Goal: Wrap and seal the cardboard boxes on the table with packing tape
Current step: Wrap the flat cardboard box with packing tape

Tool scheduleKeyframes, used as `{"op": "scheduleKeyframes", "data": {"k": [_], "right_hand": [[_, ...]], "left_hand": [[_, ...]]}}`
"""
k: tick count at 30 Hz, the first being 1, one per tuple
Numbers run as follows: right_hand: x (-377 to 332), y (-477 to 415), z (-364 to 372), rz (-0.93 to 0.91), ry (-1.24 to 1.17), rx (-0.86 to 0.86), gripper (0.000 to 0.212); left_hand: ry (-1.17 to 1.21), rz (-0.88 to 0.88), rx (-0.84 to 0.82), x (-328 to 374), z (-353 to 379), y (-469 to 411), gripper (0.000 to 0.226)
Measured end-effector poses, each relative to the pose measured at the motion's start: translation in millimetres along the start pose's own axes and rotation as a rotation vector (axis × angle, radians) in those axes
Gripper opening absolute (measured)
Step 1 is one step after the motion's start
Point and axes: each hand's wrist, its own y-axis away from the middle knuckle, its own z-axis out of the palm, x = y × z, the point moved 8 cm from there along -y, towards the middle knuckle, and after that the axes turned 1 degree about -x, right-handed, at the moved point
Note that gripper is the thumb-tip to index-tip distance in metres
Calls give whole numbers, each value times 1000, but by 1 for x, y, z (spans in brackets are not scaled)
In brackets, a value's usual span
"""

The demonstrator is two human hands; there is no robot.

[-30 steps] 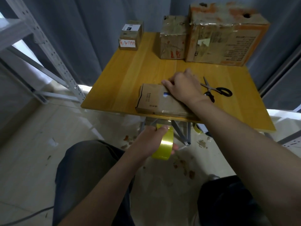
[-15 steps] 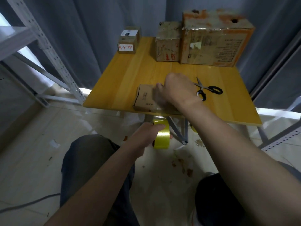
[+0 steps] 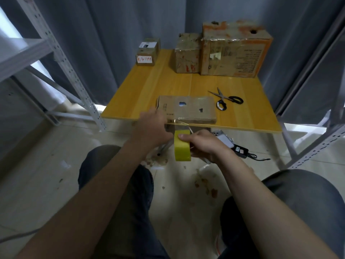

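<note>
Probably midway through one box, with more left to do. Flat cardboard box (image 3: 186,109) lying at the near edge of the yellow table (image 3: 149,86), its top glossy with tape and two small holes showing through. Right hand (image 3: 202,145) curled round the yellow tape roll (image 3: 182,148), thumb on the outer face, held just below the table edge. Thin strand of tape (image 3: 183,126) stretched from the roll up to the near side of the box, not yet cut.

Left hand (image 3: 152,128) set against the near left corner of the box. Fingers hidden behind the back of the hand, so cannot tell whether pinching the tape, pressing it down or only steadying the cardboard.

Scissors (image 3: 225,100) on the table just right of the box, untouched by either hand. Judging by that, left to do on this box: cutting the strand and smoothing the loose end down.

Further back, along the far edge: a small box (image 3: 148,53) on the left, and a medium box (image 3: 187,53) right against a large box (image 3: 235,51). Shiny patches of tape on the two bigger ones, but impossible to say from here whether fully sealed or waiting their turn.
</note>
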Motion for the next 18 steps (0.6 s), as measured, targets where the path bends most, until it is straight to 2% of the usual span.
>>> {"op": "scheduleKeyframes", "data": {"k": [1, 2, 4, 5, 9, 12, 16, 18], "right_hand": [[-3, 3, 0, -6, 10, -4, 42], [-5, 6, 0, -12, 8, -13, 39], [-9, 11, 2, -19, -3, -32, 38], [-11, 14, 2, -21, -2, -38, 38], [-20, 24, -3, -44, 34, -33, 35], [-28, 30, -12, -83, 49, 16, 38], [-48, 36, -19, -167, -20, 69, 44], [-61, 40, -11, -234, -115, 29, 47]], "left_hand": [[-104, 65, 59, -1, -8, -7, 40], [-170, 125, 39, -1, -8, -14, 54], [-170, 186, -69, -3, 2, -26, 76], [-129, 207, -87, -3, 5, -29, 79], [-3, 292, 57, -2, 0, -35, 51], [-4, 288, 87, -3, -12, -34, 46], [-37, 340, 206, 2, -35, -31, 35], [1, 326, 254, 3, -45, -30, 32]]}}
